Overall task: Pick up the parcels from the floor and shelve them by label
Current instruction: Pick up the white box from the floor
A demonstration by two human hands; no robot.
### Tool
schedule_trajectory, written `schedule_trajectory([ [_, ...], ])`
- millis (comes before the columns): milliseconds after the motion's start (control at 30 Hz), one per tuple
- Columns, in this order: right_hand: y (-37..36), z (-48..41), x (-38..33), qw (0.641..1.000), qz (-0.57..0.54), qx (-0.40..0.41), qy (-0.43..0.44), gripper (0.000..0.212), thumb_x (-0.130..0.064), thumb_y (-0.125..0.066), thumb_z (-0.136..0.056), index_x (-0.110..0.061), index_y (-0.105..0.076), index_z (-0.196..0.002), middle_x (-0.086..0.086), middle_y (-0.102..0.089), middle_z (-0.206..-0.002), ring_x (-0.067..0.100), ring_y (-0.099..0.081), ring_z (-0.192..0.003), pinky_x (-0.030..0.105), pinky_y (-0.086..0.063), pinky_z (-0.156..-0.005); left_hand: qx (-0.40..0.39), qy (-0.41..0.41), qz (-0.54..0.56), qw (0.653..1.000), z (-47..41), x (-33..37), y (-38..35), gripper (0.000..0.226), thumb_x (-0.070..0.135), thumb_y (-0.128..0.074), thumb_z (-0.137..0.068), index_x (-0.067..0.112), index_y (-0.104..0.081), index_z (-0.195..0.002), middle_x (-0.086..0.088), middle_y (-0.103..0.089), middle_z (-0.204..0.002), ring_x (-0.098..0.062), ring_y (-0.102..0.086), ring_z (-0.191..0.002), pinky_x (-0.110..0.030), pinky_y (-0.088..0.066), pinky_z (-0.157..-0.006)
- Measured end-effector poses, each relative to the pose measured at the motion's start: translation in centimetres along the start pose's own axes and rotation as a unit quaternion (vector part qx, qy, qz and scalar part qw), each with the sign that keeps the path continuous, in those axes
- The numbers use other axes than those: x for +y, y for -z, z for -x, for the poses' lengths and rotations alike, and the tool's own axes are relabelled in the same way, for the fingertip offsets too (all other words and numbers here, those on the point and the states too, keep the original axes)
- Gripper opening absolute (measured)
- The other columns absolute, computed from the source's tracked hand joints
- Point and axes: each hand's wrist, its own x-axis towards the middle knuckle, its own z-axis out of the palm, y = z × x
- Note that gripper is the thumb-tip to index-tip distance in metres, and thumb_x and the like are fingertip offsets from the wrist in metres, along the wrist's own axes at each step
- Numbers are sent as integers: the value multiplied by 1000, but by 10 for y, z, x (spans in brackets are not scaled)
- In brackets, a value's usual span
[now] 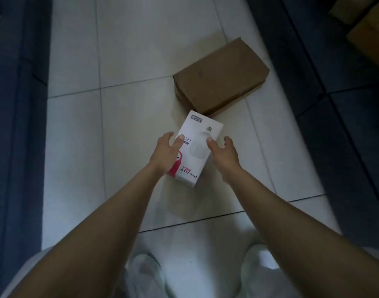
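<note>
A white LED-bulb box point(197, 147) with a red cartoon figure lies on the pale tiled floor point(119, 125) straight ahead. My left hand point(166, 152) reaches over its left side, fingers spread, thumb resting on the top face. My right hand point(224, 155) hovers at its right edge, fingers apart, thumb touching the top. Neither hand has closed around the box. Just beyond it sits a plain brown cardboard parcel point(220, 76), its near corner almost touching the white box.
Dark blue shelving point(18, 125) lines the left side of the aisle and more dark shelving point(345, 104) the right. Brown cartons point(369, 35) rest on the right shelf at the top corner. My white shoes point(259, 258) stand at the bottom.
</note>
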Motion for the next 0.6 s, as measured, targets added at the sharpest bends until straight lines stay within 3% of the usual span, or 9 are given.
schedule_trajectory([
  [100,-8,-17,11,998,-22,-29,-49,61,-31,-49,-100,-11,-22,-151,12,-38,-153,30,-42,-136,30,-36,-89,-17,28,-35,999,-16,-8,-7,68,50,-42,-98,16,-22,-153,-11,-30,-159,-35,-46,-135,-51,-41,-110],
  [200,-16,-28,21,992,-38,-65,-101,59,-34,-46,-101,-11,-23,-150,11,-43,-149,31,-45,-133,35,-40,-94,-37,63,-19,997,-26,-13,-12,66,48,-43,-99,11,-26,-151,-12,-42,-150,-33,-52,-128,-45,-43,-107],
  [267,-22,-31,23,988,-72,-82,-112,51,-34,-45,-101,-13,-32,-146,8,-52,-142,29,-57,-117,29,-45,-81,-56,62,-10,996,-29,-13,-12,55,47,-44,-99,9,-44,-138,-7,-59,-128,-28,-61,-111,-41,-48,-98],
  [367,-28,-34,21,984,-104,-90,-115,47,-34,-47,-101,-14,-37,-141,8,-62,-128,19,-63,-83,28,-48,-59,-62,57,-1,996,-33,-17,-13,49,50,-47,-95,9,-60,-118,-11,-69,-115,-29,-67,-99,-47,-52,-96],
  [467,-25,-30,13,987,-81,-78,-115,44,-36,-47,-100,-15,-40,-139,5,-63,-108,15,-61,-73,29,-45,-54,-44,57,15,997,-27,-10,-9,44,46,-49,-96,8,-60,-116,-9,-70,-110,-28,-68,-95,-40,-54,-86],
  [600,-11,-4,-17,991,-50,-77,-102,47,-38,-47,-100,-15,-39,-140,5,-64,-112,13,-60,-69,20,-43,-41,-24,43,21,999,-5,13,8,40,44,-51,-96,9,-58,-115,-7,-68,-108,-26,-68,-93,-35,-54,-76],
])
